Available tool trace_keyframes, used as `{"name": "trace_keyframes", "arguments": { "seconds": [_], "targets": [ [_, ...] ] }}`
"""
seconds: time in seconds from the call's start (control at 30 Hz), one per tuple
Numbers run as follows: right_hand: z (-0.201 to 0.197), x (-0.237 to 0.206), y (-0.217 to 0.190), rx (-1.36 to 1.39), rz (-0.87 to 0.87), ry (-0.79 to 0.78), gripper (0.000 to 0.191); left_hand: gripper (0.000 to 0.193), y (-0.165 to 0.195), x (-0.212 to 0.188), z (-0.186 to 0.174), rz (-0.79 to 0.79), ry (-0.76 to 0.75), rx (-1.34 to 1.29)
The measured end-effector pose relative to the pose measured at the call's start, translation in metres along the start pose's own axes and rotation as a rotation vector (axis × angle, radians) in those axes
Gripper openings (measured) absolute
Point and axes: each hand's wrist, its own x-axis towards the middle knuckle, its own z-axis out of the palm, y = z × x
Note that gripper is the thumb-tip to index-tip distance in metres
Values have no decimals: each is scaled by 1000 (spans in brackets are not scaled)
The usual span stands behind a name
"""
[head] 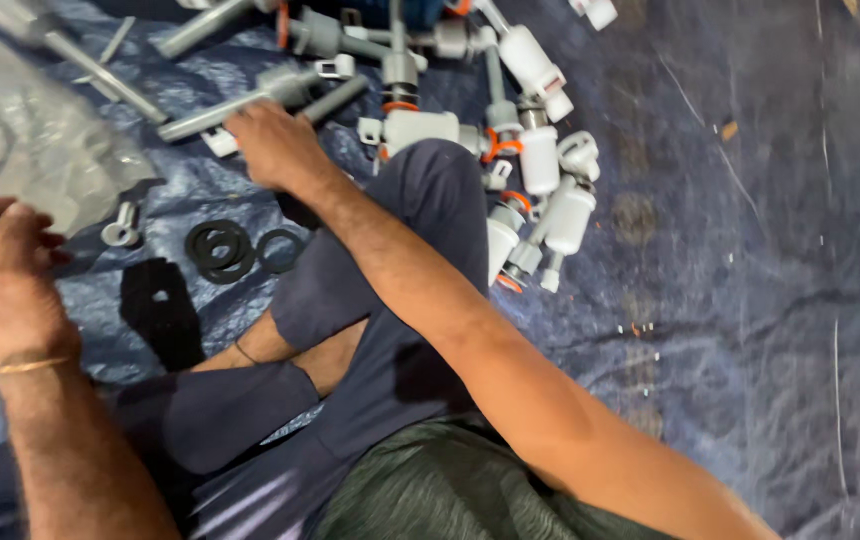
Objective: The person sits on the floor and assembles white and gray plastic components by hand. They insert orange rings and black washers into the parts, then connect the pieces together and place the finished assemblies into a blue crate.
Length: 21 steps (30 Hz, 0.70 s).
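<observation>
— On the blue tarp (750, 300), where is the grey pipe (250, 103)?
— Just under the right hand (275, 145), its long axis running left-low to right-high; fingers curl onto it.
— The left hand (0, 270)?
— Farther off, loosely clenched by the clear plastic bag (40, 140); contents I cannot tell. Black rubber rings (235, 250) lie between.

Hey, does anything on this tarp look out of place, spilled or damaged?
Nothing looks broken or spilled. The grey and white plastic fittings lie in a loose, jumbled heap on the blue tarp, and the right hand reaches into it. Black rubber rings lie apart near the left hand.
</observation>
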Motion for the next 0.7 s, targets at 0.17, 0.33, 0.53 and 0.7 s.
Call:
{"name": "trace_keyframes", "arguments": {
  "seconds": [0.17,0.33,0.53,0.7],
  "targets": [
    [-63,-28,111,589,666,67,47,24,-1,-1,2,-55,-99,43],
    [-106,-110,271,-45,266,659,61,21,12,1,11,-55,-92,49],
    [-62,-203,316,211,929,454,80,10,24,-4,24,-28,-95,-2],
    [-63,-224,309,457,1207,448,78,9,14,-10,24,4,-129,10]
  ]
}}
